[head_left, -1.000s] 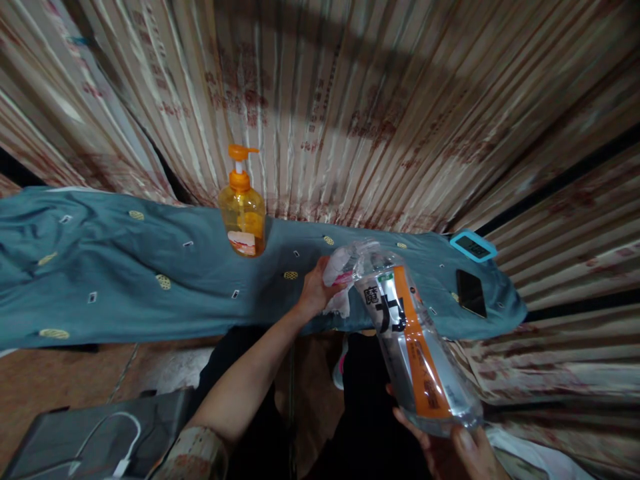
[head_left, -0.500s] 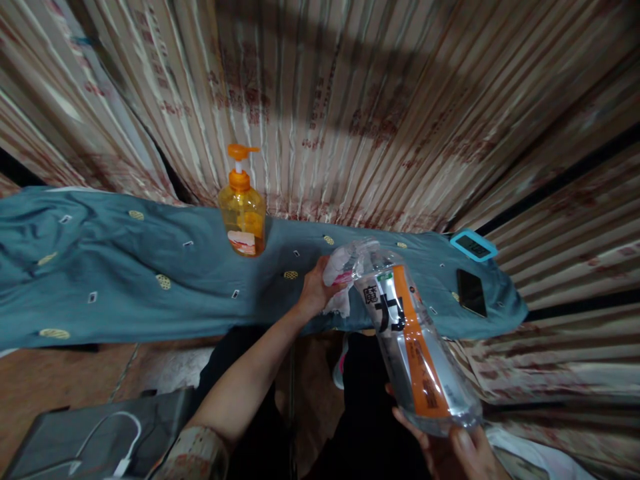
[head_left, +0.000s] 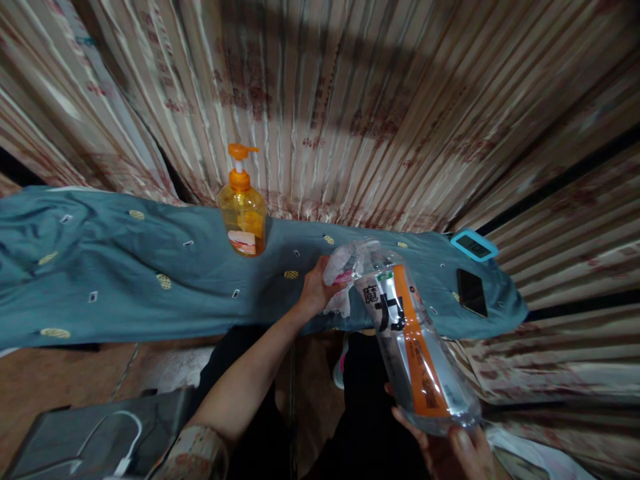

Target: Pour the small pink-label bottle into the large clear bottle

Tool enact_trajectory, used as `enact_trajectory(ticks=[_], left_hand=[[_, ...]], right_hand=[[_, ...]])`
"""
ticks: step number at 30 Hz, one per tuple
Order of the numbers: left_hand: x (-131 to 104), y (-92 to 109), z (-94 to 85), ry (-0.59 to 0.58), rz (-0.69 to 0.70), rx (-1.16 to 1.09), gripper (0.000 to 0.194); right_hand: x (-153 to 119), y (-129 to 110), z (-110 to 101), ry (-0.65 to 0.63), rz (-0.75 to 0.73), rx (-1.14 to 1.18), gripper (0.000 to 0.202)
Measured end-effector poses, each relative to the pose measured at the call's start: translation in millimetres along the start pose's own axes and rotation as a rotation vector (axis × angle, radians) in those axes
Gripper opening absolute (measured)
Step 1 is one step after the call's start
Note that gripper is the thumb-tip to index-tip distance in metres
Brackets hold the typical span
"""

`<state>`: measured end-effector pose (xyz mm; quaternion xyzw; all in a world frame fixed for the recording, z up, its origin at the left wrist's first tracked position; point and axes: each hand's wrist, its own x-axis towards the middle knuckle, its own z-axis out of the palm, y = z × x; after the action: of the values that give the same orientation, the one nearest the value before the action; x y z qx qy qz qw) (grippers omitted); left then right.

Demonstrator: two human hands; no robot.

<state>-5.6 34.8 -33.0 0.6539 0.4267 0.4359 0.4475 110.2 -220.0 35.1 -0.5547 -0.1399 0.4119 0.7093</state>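
Bottle of clear plastic with a silver-and-orange label (head_left: 421, 347) slants, its top above the teal-clothed worktop (head_left: 195, 287); left hand (head_left: 315, 291), arm outstretched, closes around a crumpled white-and-pink wad (head_left: 337, 265) there; right hand (head_left: 453, 457) grips the base.

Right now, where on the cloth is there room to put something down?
Bare, rumpled cloth stretches left of the pump bottle; a smaller patch lies between it and the left hand. The right end is crowded: phone, blue-framed display, and the large bottle nearby.

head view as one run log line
left hand: white wipe at neck of clear bottle | right hand: holding base | pump bottle: upright on teal cloth
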Motion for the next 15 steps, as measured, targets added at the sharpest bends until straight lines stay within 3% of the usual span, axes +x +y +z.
enact_trajectory(ticks=[15], left_hand=[[0.8, -1.1, 0.8, 0.002, 0.004, -0.027, 0.052]], right_hand=[[-4.7, -0.7, 2.8, -0.053, 0.019, 0.035, 0.05]])
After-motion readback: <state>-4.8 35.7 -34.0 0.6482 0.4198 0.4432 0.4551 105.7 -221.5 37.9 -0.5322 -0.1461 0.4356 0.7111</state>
